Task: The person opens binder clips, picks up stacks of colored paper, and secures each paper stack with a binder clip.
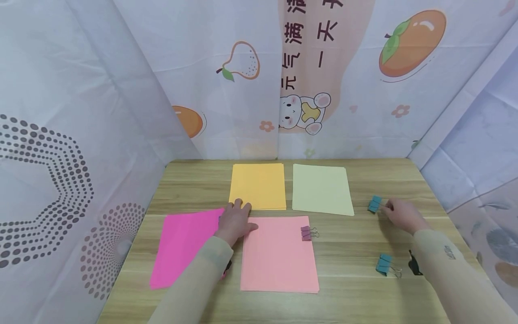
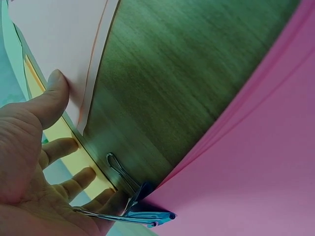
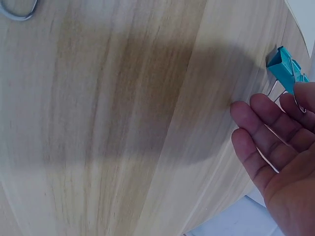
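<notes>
At the table's right side, my right hand (image 1: pixel 404 216) pinches the wire handle of a teal binder clip (image 1: pixel 374 204) between thumb and forefinger; its other fingers (image 3: pixel 266 118) are loosely bent. My left hand (image 1: pixel 234 222) lies over the gap between a magenta paper stack (image 1: pixel 184 247) and a pink paper stack (image 1: pixel 279 261). The left thumb (image 2: pixel 56 93) is at the pink stack's corner, and the fingers spread toward the orange paper stack (image 1: pixel 259 184). Beneath that hand, a blue binder clip (image 2: pixel 152 216) grips the magenta stack's corner. A purple binder clip (image 1: pixel 306 233) sits on the pink stack's right edge.
A pale green paper stack (image 1: pixel 322 189) lies at the back. Another teal binder clip (image 1: pixel 383 264) and a black clip (image 1: pixel 414 264), partly behind the right sleeve, lie nearer. A second dark clip (image 1: pixel 228 266) shows beside the left sleeve. Printed curtains (image 1: pixel 243 112) border the table.
</notes>
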`<move>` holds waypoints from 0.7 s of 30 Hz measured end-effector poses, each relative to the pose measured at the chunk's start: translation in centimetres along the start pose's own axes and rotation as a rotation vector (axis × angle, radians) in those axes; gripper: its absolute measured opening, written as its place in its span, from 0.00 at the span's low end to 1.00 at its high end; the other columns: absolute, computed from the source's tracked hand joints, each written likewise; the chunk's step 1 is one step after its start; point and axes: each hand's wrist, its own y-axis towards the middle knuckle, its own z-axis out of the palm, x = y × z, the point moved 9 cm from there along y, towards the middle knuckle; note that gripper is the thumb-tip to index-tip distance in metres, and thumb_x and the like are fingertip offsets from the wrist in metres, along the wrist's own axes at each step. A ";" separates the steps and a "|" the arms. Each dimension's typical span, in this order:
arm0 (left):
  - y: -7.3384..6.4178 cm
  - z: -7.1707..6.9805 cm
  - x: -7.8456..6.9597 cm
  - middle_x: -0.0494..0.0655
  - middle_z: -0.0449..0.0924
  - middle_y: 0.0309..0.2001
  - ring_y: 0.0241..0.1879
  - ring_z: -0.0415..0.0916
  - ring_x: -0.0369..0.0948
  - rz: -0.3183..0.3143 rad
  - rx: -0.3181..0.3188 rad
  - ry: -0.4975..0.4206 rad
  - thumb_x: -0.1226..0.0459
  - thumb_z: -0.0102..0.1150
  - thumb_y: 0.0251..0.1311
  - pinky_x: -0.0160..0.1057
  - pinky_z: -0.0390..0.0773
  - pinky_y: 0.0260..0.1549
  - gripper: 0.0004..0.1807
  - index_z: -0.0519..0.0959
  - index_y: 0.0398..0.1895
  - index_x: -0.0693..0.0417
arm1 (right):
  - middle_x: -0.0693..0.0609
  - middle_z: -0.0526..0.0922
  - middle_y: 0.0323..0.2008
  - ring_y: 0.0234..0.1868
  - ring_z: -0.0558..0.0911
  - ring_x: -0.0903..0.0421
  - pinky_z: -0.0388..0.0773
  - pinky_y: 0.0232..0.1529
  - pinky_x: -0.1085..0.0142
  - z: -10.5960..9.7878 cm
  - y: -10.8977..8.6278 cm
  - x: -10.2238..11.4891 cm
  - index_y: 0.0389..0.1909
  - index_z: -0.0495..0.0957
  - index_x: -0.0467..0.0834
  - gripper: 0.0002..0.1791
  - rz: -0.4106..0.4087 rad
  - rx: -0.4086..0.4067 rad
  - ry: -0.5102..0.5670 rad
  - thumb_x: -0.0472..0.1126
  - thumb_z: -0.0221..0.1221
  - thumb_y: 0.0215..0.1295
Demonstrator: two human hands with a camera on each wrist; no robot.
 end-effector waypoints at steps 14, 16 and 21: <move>0.1 0.1 0.0 0.56 0.61 0.73 0.69 0.61 0.60 -0.005 0.000 -0.003 0.43 0.70 0.59 0.66 0.76 0.50 0.37 0.72 0.68 0.46 | 0.51 0.75 0.26 0.29 0.72 0.53 0.69 0.28 0.61 0.0 -0.6 0.5 0.31 0.76 0.39 0.13 -0.029 -0.003 0.005 0.41 0.54 0.75; 0.1 0.1 0.0 0.56 0.61 0.73 0.69 0.61 0.60 -0.003 -0.002 -0.003 0.43 0.70 0.59 0.66 0.76 0.50 0.37 0.72 0.68 0.46 | 0.51 0.76 0.27 0.29 0.72 0.53 0.70 0.29 0.61 0.2 -0.5 0.4 0.31 0.76 0.40 0.12 -0.039 0.002 0.004 0.42 0.55 0.75; 0.2 0.2 0.0 0.56 0.61 0.73 0.69 0.61 0.60 -0.001 -0.006 -0.004 0.43 0.70 0.58 0.66 0.76 0.51 0.37 0.72 0.68 0.46 | 0.52 0.77 0.26 0.29 0.72 0.55 0.70 0.29 0.61 0.5 -0.7 0.3 0.30 0.76 0.43 0.11 -0.070 0.000 -0.010 0.43 0.58 0.73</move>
